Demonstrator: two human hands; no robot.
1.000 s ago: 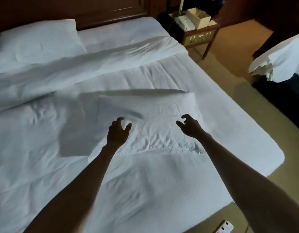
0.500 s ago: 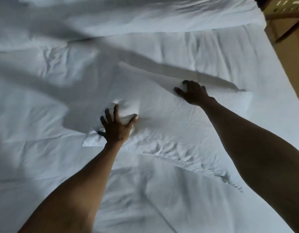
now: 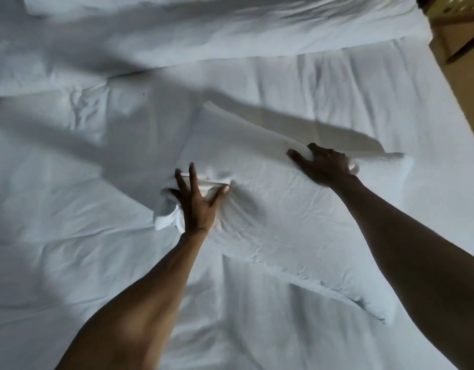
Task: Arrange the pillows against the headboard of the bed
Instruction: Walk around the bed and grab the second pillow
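A white pillow (image 3: 273, 209) lies flat in the middle of the white bed (image 3: 57, 236). My left hand (image 3: 197, 198) grips the pillow's left edge, with bunched pillowcase fabric between thumb and fingers. My right hand (image 3: 324, 166) clutches the pillow's far edge near its right corner, fingers curled over it. That far edge is raised a little off the sheet. The headboard is out of frame.
A folded-back white duvet (image 3: 203, 30) runs across the top of the bed. The corner of another white pillow (image 3: 43, 6) shows at the top left. At the top right are tan floor (image 3: 465, 84) and a wooden bedside table leg (image 3: 462, 49).
My head has dipped closer to the bed, so headboard and bedside table top left the frame. Both hands dropped onto the pillow and closed on its edges; its far edge has lifted.
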